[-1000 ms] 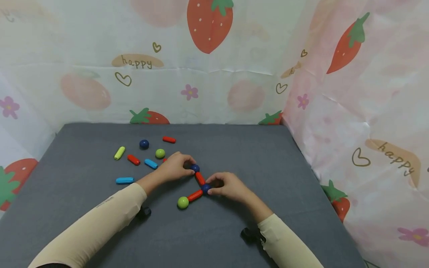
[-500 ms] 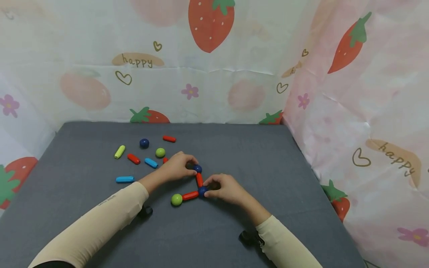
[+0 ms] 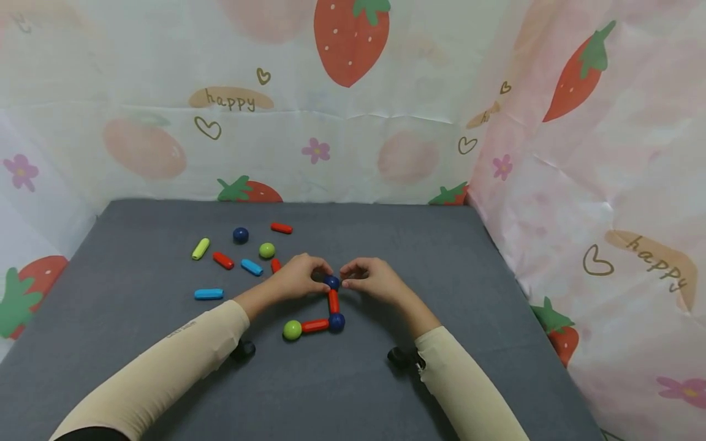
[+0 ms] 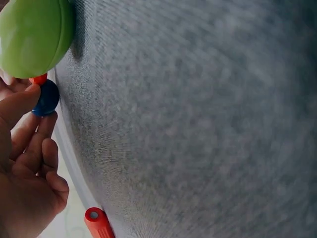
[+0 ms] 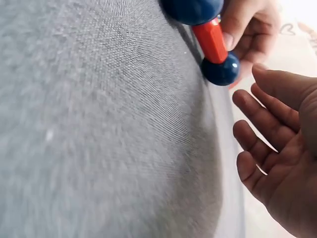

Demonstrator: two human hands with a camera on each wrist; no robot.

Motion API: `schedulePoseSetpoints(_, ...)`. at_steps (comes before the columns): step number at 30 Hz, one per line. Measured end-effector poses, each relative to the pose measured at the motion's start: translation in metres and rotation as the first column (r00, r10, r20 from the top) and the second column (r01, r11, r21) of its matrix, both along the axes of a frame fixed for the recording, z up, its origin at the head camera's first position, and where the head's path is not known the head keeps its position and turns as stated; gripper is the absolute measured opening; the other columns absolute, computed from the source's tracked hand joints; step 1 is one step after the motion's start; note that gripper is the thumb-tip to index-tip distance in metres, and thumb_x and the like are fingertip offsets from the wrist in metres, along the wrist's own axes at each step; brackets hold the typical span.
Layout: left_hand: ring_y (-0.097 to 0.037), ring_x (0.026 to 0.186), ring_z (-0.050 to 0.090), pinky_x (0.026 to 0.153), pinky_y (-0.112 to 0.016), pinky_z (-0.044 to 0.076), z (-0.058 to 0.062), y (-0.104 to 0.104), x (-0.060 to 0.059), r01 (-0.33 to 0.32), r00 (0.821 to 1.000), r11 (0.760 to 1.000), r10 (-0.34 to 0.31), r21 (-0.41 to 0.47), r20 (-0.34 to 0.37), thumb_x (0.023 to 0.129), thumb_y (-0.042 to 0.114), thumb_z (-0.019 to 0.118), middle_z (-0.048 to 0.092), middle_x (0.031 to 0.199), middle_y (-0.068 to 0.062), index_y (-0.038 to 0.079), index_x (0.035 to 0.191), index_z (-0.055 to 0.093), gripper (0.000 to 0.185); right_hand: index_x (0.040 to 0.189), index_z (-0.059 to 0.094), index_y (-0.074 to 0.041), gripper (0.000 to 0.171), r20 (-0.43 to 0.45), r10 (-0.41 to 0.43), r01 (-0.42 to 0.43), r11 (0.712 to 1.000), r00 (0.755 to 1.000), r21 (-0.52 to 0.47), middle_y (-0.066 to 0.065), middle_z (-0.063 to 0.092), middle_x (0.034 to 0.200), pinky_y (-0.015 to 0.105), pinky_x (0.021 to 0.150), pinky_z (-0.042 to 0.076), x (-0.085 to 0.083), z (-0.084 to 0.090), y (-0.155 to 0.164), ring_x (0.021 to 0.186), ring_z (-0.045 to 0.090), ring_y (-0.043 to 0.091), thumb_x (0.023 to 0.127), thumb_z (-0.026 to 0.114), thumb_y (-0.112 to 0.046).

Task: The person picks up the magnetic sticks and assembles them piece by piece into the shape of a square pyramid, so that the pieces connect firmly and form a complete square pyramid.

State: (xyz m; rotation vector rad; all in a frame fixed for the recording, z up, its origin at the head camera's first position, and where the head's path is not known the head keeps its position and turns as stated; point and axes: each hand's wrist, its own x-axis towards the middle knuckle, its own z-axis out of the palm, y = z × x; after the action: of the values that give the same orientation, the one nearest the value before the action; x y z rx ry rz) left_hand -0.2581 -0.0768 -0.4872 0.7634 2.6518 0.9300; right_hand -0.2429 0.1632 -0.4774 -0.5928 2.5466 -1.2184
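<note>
At the far end of the toy chain [image 3: 333, 301], the left hand [image 3: 300, 277] pinched a blue ball [image 3: 333, 282]; just right of it, the right hand [image 3: 376, 280] hung relaxed, holding nothing. The chain's remainder lay on the near side of both hands.

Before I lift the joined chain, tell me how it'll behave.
The chain might bend at the corner blue ball, where two red rods meet a round surface. The green end ball, thicker than its rod, might sag.

Soft, diffuse light, faint shadows under the sleeves [image 3: 160, 361], grey cloth [image 4: 198, 124] partly blurry in both wrist views
</note>
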Motion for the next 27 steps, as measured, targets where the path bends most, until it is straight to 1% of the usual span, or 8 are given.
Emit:
schedulePoseSetpoints(3, -0.018, 0.109, 0.066, 0.101, -0.044, 0.048, 0.0, 0.0, 0.001, -0.013, 1.0, 1.0, 0.013, -0.006, -0.009, 0.089, 0.026, 0.083, 0.076, 0.111, 0.002, 0.015, 0.115, 0.075, 0.03, 0.122, 0.074, -0.015, 0.03, 0.016, 0.012, -0.012, 1.0, 1.0, -0.022, 0.0, 0.074, 0.115, 0.036, 0.088, 0.054, -0.005, -0.006, -0.004, 0.102, 0.068, 0.015, 0.093, 0.078, -0.023)
schedulePoseSetpoints(7, -0.017, 0.104, 0.063, 0.098, -0.043, 0.047, 0.0, 0.0, 0.003, -0.046, 0.999, 0.998, 0.046, -0.033, -0.022, 0.088, 0.029, 0.084, 0.076, 0.107, 0.004, 0.017, 0.11, 0.075, 0.026, 0.124, 0.073, -0.015, 0.031, 0.039, 0.037, -0.036, 0.999, 0.999, -0.036, 0.002, 0.075, 0.117, 0.035, 0.089, 0.055, -0.01, -0.012, -0.009, 0.107, 0.069, 0.016, 0.093, 0.078, -0.022)
schedulePoseSetpoints(12, -0.017, 0.098, 0.061, 0.093, -0.041, 0.048, 0.002, 0.001, 0.007, -0.096, 0.995, 0.994, 0.095, -0.059, -0.032, 0.087, 0.032, 0.084, 0.075, 0.101, 0.006, 0.019, 0.105, 0.075, 0.024, 0.124, 0.074, -0.017, 0.031, 0.05, 0.057, -0.056, 0.998, 0.997, -0.013, -0.001, 0.074, 0.117, 0.032, 0.087, 0.054, -0.014, -0.019, -0.013, 0.105, 0.067, 0.013, 0.094, 0.077, -0.024)
schedulePoseSetpoints(14, -0.015, 0.098, 0.063, 0.091, -0.039, 0.05, 0.003, 0.002, 0.008, -0.105, 0.994, 0.993, 0.104, -0.051, -0.026, 0.087, 0.032, 0.084, 0.074, 0.101, 0.006, 0.019, 0.105, 0.075, 0.024, 0.123, 0.074, -0.018, 0.03, 0.053, 0.055, -0.055, 0.998, 0.997, -0.007, -0.002, 0.074, 0.116, 0.032, 0.085, 0.054, -0.014, -0.02, -0.013, 0.103, 0.067, 0.012, 0.094, 0.077, -0.025)
schedulePoseSetpoints(17, -0.014, 0.098, 0.067, 0.089, -0.038, 0.053, 0.003, 0.001, 0.009, -0.102, 0.995, 0.994, 0.102, -0.025, -0.008, 0.088, 0.029, 0.084, 0.075, 0.102, 0.005, 0.018, 0.106, 0.075, 0.023, 0.123, 0.074, -0.02, 0.03, 0.06, 0.05, -0.049, 0.999, 0.997, -0.008, -0.003, 0.074, 0.115, 0.032, 0.081, 0.054, -0.015, -0.02, -0.013, 0.098, 0.066, 0.013, 0.094, 0.077, -0.025)
schedulePoseSetpoints(20, -0.014, 0.1, 0.069, 0.089, -0.038, 0.055, 0.004, -0.002, 0.009, -0.088, 0.996, 0.996, 0.088, 0.007, 0.013, 0.089, 0.025, 0.083, 0.075, 0.103, 0.004, 0.017, 0.108, 0.074, 0.022, 0.123, 0.074, -0.021, 0.029, 0.068, 0.051, -0.051, 0.999, 0.996, -0.006, -0.004, 0.075, 0.114, 0.032, 0.076, 0.053, -0.015, -0.021, -0.013, 0.094, 0.065, 0.014, 0.094, 0.076, -0.026)
schedulePoseSetpoints(23, -0.015, 0.102, 0.069, 0.09, -0.039, 0.056, 0.008, -0.009, 0.008, -0.072, 0.997, 0.997, 0.071, 0.031, 0.018, 0.09, 0.021, 0.081, 0.075, 0.106, 0.003, 0.015, 0.111, 0.074, 0.023, 0.122, 0.074, -0.021, 0.028, 0.072, 0.053, -0.053, 0.999, 0.996, 0.0, -0.004, 0.075, 0.113, 0.031, 0.076, 0.052, -0.015, -0.02, -0.013, 0.092, 0.064, 0.015, 0.095, 0.076, -0.027)
schedulePoseSetpoints(27, -0.02, 0.106, 0.068, 0.091, -0.042, 0.055, 0.016, -0.024, 0.005, -0.058, 0.998, 0.997, 0.057, 0.059, 0.01, 0.093, 0.017, 0.077, 0.074, 0.111, -0.001, 0.01, 0.118, 0.073, 0.026, 0.12, 0.075, -0.021, 0.027, 0.066, 0.048, -0.049, 0.999, 0.997, 0.007, -0.004, 0.074, 0.111, 0.031, 0.078, 0.051, -0.014, -0.021, -0.014, 0.093, 0.064, 0.014, 0.094, 0.076, -0.027)
